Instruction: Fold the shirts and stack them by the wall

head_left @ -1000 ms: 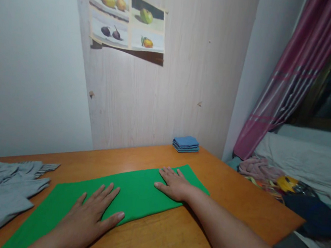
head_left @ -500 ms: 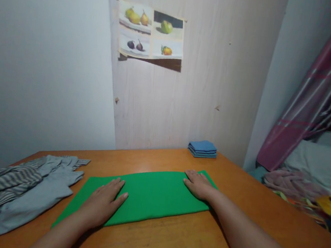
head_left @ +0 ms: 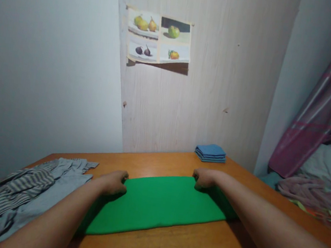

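A green folded cloth (head_left: 158, 203) lies as a long flat strip across the front of the table. My left hand (head_left: 114, 183) is closed at its far edge, toward the left, with the fingers curled around the fabric. Toward the right end of the same far edge, my right hand (head_left: 204, 178) pinches the cloth with bent fingers. Both ends of the strip are partly covered by my forearms. The near edge rests flat on the wood.
On the left of the wooden table (head_left: 154, 163) lies a loose grey garment with striped parts (head_left: 39, 189). A neat stack of blue folded cloth (head_left: 210, 153) stands at the back right, near the wall. Beyond the right edge are a purple curtain (head_left: 310, 121) and heaped bedding (head_left: 310, 194).
Both hands have gone from lying flat on the green cloth to closing on its far edge. The view has shifted slightly, so the surroundings appear a little further right.
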Action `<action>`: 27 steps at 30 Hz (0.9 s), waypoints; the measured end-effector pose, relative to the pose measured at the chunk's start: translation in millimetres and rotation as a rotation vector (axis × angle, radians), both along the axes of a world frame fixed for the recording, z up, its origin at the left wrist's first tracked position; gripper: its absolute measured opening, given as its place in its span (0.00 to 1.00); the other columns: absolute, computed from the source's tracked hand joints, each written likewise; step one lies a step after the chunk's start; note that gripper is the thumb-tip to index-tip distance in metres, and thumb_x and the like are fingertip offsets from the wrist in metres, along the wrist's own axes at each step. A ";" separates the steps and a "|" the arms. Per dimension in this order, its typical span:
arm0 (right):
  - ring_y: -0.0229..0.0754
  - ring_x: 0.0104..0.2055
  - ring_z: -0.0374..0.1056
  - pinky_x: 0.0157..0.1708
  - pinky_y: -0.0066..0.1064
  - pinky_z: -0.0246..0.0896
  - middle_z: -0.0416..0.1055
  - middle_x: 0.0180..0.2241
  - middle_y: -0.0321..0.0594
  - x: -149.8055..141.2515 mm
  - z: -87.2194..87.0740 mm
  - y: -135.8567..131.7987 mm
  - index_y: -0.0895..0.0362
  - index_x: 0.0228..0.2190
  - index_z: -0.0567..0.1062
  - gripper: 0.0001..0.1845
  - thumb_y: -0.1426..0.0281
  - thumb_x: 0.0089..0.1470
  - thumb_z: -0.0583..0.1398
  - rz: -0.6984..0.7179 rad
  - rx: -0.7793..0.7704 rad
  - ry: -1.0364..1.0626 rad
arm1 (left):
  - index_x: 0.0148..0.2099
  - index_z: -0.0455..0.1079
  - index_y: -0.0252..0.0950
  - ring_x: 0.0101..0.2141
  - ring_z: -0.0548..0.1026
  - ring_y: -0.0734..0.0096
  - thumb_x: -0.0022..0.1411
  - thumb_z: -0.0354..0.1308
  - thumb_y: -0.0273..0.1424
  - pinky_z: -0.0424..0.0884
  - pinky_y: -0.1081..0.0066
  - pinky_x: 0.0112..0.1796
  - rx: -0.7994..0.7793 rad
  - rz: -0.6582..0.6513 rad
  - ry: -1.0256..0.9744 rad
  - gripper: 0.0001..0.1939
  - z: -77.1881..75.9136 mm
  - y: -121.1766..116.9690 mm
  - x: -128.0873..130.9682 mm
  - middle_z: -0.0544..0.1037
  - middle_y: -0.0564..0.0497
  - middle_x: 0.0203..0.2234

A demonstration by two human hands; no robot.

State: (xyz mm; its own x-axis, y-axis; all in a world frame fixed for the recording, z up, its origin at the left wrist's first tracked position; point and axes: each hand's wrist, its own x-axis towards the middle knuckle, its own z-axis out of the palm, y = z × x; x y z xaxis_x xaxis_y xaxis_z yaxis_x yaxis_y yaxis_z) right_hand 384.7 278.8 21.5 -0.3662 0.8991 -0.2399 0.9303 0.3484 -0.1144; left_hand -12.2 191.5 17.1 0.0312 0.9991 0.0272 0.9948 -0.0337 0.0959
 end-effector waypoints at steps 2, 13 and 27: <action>0.55 0.43 0.75 0.36 0.37 0.67 0.78 0.44 0.51 -6.2 5.2 1.5 0.59 0.45 0.79 0.30 0.71 0.34 0.62 -0.008 -0.040 -0.038 | 0.47 0.76 0.38 0.39 0.80 0.59 0.43 0.59 0.31 0.73 0.69 0.35 -0.103 0.002 -0.017 0.25 4.1 6.8 -1.1 0.82 0.46 0.41; 0.53 0.41 0.73 0.30 0.33 0.58 0.78 0.41 0.49 -3.8 21.1 -17.3 0.56 0.38 0.77 0.19 0.72 0.38 0.62 0.040 0.070 -0.055 | 0.34 0.69 0.40 0.38 0.76 0.56 0.45 0.58 0.29 0.65 0.56 0.48 -0.079 -0.057 0.021 0.09 26.6 -6.7 12.0 0.80 0.48 0.34; 0.49 0.41 0.64 0.41 0.37 0.49 0.72 0.36 0.44 53.0 24.0 -113.6 0.55 0.35 0.69 0.06 0.74 0.53 0.56 0.198 0.950 0.134 | 0.38 0.66 0.39 0.39 0.71 0.56 0.58 0.51 0.23 0.61 0.60 0.43 0.485 -0.306 0.372 0.07 57.9 -126.3 16.1 0.74 0.47 0.34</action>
